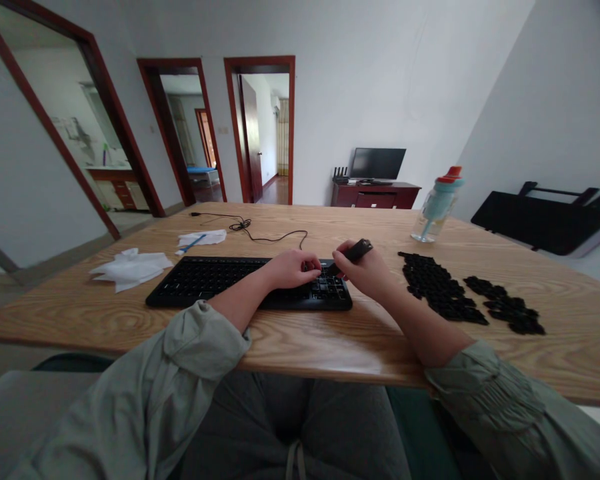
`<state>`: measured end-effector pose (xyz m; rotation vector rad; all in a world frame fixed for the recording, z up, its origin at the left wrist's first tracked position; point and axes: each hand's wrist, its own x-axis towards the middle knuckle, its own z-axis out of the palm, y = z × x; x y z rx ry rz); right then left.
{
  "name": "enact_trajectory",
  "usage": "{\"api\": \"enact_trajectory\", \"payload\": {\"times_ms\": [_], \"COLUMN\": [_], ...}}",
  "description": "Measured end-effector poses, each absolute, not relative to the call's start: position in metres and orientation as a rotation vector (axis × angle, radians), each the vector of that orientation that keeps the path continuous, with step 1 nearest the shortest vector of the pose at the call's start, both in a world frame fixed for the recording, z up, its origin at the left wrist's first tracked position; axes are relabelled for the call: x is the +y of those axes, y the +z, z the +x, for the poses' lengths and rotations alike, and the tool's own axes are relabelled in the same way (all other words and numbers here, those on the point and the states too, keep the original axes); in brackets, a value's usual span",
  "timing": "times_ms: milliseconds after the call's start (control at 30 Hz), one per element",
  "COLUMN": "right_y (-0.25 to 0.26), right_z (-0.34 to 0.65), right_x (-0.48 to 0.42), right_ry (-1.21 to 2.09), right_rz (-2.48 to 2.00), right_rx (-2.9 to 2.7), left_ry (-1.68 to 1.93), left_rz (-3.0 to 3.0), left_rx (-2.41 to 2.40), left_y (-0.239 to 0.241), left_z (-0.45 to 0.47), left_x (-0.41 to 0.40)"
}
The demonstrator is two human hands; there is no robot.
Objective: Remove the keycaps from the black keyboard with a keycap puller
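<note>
Keyboard (215,280) lies at your 12 o'clock on the tabletop (300,347), and your left hand (293,267) rests curled on its right end while your right hand (365,270) is closed around a dark tool (355,251). Keep that left hand pressing down so nothing slides, and work the tool tip gently. Loose keycaps (445,290) pile at 2 o'clock; the bottle (437,207) behind them looks nearly empty.

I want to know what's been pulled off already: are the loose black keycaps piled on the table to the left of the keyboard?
No, the loose keycaps lie right of the keyboard; white tissues lie at its left.
</note>
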<state>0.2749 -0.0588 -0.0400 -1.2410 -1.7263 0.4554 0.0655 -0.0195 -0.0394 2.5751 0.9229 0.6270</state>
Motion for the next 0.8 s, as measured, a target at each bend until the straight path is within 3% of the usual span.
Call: {"api": "enact_trajectory", "payload": {"times_ms": [433,800], "right_y": [-0.055,-0.054], "right_z": [0.277,0.273], "right_x": [-0.075,-0.077], "right_ry": [0.64,0.569], "right_rz": [-1.206,-1.239], "right_rx": [-1.514,-1.517], "left_ry": [0.624,0.606], "left_rz": [2.67,2.675], "left_rx": [0.824,0.679], "left_y": [-0.039,-0.04], "left_z": [0.067,0.066], "left_x": [-0.017,-0.017]}}
